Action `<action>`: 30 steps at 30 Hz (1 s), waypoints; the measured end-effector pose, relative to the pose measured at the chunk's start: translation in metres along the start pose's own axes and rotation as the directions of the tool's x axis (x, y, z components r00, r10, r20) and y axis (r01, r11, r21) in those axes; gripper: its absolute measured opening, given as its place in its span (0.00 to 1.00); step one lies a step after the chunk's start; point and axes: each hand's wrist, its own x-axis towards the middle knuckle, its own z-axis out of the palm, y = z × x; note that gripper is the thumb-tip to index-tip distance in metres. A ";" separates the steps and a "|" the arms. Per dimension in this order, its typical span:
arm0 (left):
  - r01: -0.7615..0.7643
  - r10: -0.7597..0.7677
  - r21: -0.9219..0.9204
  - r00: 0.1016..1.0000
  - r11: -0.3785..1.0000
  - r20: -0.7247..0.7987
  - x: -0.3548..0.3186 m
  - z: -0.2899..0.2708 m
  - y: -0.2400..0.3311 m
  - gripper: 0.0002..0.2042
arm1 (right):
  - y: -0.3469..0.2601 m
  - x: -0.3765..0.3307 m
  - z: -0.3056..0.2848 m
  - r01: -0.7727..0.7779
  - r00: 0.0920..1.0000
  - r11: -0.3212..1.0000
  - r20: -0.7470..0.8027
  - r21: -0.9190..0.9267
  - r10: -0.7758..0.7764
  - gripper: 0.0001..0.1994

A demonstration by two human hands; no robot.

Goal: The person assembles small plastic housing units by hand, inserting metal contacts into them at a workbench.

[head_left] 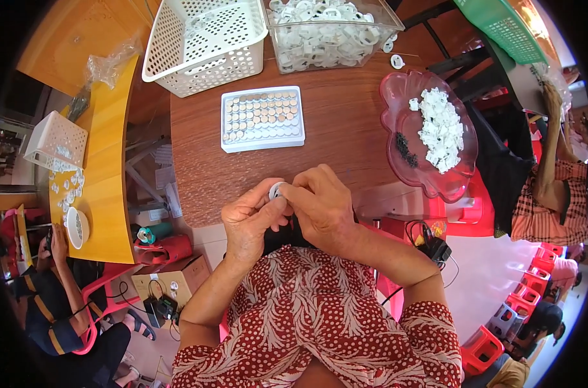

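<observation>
Over the near edge of the brown table, my left hand (247,223) pinches a small round white plastic part (275,190) between thumb and fingers. The fingers of my right hand (323,204) are closed against the same part from the right, hiding much of it. Whether a smaller piece sits between the right fingertips, I cannot tell. Just beyond my hands lies a white tray (263,146) with rows of round, flat, silvery discs like button cells. To the right, a clear pink scalloped dish (425,179) holds a heap of small white plastic pieces (442,129) and a little pile of black pieces (406,149).
A white perforated basket (210,68) and a clear bin (332,55) full of white plastic parts stand at the table's far side. One loose part (397,61) lies beside the bin. Other people sit at left and right; a yellow table (106,194) is at left.
</observation>
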 end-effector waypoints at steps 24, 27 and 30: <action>-0.141 0.141 0.001 0.988 0.990 -0.068 -0.008 0.003 0.002 0.11 | 0.002 -0.009 0.007 -0.447 0.890 0.692 0.208 0.568 0.405 0.04; -0.166 0.163 -0.037 0.983 0.985 -0.085 -0.008 0.004 -0.001 0.11 | 0.000 -0.008 0.009 -0.463 0.873 0.592 0.222 0.660 0.435 0.03; -0.165 0.159 -0.066 0.983 0.984 -0.092 -0.006 0.005 0.001 0.10 | 0.001 -0.008 0.010 -0.485 0.856 0.523 0.258 0.701 0.448 0.03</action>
